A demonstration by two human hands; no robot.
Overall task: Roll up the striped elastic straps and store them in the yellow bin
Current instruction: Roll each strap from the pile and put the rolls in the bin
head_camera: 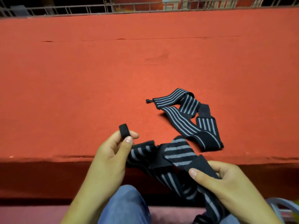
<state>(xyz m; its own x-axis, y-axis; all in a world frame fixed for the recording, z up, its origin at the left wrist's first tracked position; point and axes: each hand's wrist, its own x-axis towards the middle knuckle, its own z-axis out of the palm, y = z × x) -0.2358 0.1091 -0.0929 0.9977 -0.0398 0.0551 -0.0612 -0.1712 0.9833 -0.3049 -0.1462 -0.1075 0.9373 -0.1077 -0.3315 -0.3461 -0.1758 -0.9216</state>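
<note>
Fingers, left hand (110,156): pinch strap (178,152) tab; right hand (226,183): clamp strap; maybe bin (296,215), contents unseen.

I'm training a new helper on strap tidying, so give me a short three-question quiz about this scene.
1. True or false: the black-and-grey striped elastic strap lying on the red cloth table is already rolled up.
2. What does the right hand hold?
3. Which hand pinches the small black fabric loop? A: left hand. B: right hand.
Key: 1 false, it lies loose. 2 the other striped strap. 3 A.
</note>
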